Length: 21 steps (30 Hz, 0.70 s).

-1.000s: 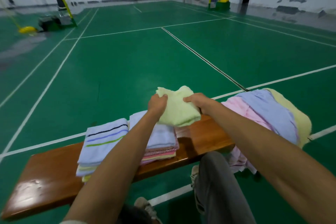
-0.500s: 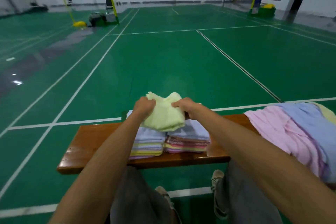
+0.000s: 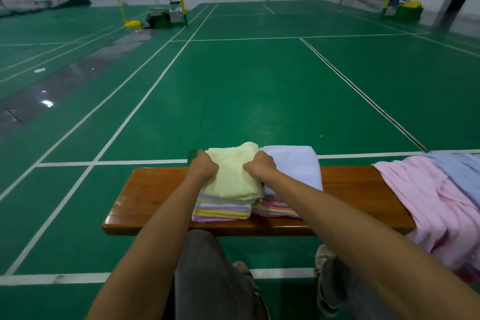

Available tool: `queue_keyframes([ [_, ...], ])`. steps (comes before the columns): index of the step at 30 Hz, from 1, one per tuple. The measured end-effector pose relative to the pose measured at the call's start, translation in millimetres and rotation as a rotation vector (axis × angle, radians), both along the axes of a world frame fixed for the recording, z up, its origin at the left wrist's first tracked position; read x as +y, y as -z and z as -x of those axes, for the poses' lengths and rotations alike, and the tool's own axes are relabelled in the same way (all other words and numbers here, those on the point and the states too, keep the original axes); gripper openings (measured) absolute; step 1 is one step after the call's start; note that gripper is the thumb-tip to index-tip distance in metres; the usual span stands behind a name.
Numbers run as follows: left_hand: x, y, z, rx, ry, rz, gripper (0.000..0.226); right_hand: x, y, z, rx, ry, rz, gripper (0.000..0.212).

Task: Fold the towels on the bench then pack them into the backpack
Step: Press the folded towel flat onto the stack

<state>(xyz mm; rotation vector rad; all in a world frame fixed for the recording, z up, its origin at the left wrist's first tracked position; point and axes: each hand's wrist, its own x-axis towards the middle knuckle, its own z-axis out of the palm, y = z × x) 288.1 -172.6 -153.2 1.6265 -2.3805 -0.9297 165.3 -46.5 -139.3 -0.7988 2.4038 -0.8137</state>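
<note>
Bench [image 3: 350, 179]: unfolded towels [image 3: 428, 202] rightward.

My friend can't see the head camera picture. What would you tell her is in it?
Two hands, left and right, hold a folded pale yellow towel on a stack of folded towels on a wooden bench. Unfolded pink and blue towels lie heaped at the bench's right end.

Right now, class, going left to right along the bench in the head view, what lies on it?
Bare bench → yellow-topped stack → white-topped stack → bare wood → pink towel → blue towel.
</note>
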Motion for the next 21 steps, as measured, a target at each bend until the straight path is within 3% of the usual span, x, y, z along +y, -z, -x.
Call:
queue_keyframes([
  [4,-0.2,-8.3,4.0,0.044,0.005,0.208,0.050,-8.7,-5.4,0.5,0.056,-0.001,0.038,0.058],
  [6,2.3,-7.0,1.0,-0.061,0.066,0.248,0.053,-7.7,-4.9,-5.9,0.137,-0.036,0.009,0.068],
  [9,9.0,3.9,-2.3,-0.230,0.132,0.306,0.063,-3.8,4.2,-18.2,0.572,-0.187,-0.086,0.067],
  [11,13.1,7.7,2.7,-0.150,0.194,0.480,0.059,-7.9,12.2,-23.1,0.853,-0.343,-0.047,0.066],
  [14,17.4,17.7,13.5,-0.022,0.383,0.649,0.041,-17.3,28.3,-24.4,0.786,-0.428,-0.123,0.069],
  [17,23.0,45.4,6.2,-0.093,0.341,0.475,0.050,-19.8,51.2,-26.2,0.651,-0.400,-0.265,0.068],
  [21,19.2,62.7,2.5,-0.135,0.285,0.492,0.054,-27.0,69.7,-25.7,0.664,-0.372,-0.255,0.067],
])
